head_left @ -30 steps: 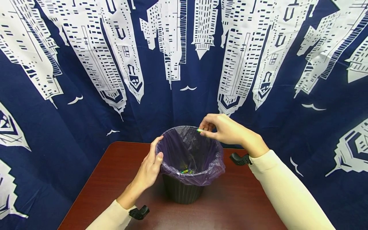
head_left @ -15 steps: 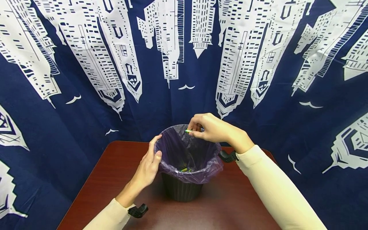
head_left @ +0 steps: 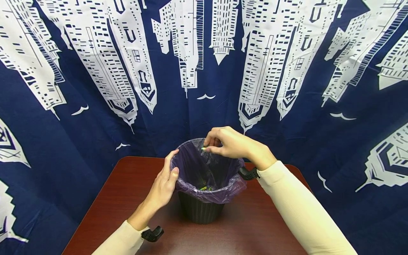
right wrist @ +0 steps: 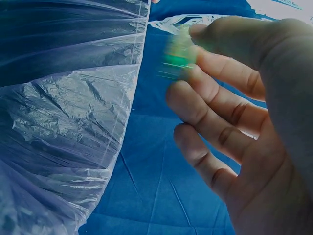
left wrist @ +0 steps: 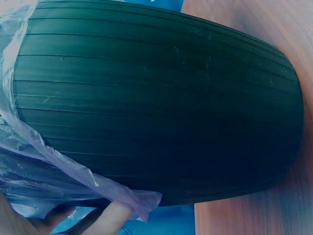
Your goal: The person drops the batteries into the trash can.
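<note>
A dark ribbed trash bin [head_left: 201,211] stands upright on the table, lined with a translucent purple bag [head_left: 227,191] folded over its rim. My left hand [head_left: 164,182] holds the bin's left side at the rim, thumb toward the front; in the left wrist view part of that hand [left wrist: 110,218] touches the liner's loose edge. Above the bin's far rim, my right hand [head_left: 227,141] pinches a small green-and-yellow battery-like piece [head_left: 203,149] at the tips of thumb and forefinger. That piece [right wrist: 178,56] is blurred in the right wrist view. Similar small pieces [head_left: 204,188] lie inside the bin.
The reddish-brown wooden table [head_left: 127,191] extends around the bin. Just behind it hangs a dark blue curtain [head_left: 172,124] printed with white buildings. Both wrists wear black camera mounts, the right one [head_left: 248,173] near the bin's right rim.
My right hand has moved left, from the bin's far right rim to over the opening, carrying the small battery-like piece, now slightly lower. The left hand keeps its place on the bin.
</note>
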A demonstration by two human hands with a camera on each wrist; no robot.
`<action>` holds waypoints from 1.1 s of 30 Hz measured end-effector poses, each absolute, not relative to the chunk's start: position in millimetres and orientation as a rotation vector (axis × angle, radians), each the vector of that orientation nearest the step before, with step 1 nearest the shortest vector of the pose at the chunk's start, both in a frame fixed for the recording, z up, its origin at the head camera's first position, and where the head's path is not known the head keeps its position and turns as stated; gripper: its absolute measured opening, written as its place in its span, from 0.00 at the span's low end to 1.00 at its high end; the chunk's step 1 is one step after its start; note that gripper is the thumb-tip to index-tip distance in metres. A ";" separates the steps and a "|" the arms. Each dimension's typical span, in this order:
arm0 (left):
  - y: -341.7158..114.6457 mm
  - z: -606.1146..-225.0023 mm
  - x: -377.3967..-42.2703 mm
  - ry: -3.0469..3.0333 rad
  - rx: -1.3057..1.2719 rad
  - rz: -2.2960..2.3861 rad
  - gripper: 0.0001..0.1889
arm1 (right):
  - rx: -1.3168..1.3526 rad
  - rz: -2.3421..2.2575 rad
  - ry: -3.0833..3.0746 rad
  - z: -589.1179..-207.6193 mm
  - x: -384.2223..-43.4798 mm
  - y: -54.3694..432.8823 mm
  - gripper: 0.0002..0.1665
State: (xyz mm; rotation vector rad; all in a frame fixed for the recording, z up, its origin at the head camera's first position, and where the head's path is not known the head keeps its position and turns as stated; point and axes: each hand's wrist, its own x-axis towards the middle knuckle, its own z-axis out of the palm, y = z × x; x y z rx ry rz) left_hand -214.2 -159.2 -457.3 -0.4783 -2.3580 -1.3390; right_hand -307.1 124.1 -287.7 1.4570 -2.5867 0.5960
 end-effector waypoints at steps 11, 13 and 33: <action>-158.7 -456.6 -214.1 -2.362 -0.479 -1.345 0.39 | 1.424 0.583 -2.596 -289.9 -303.3 127.5 0.09; -158.7 -456.6 -214.1 -2.361 -0.478 -1.344 0.39 | 1.423 0.587 -2.598 -291.0 -302.5 128.7 0.09; -159.3 -456.2 -212.2 -2.362 -0.478 -1.345 0.39 | 1.331 0.673 -2.530 -315.9 -294.1 165.8 0.08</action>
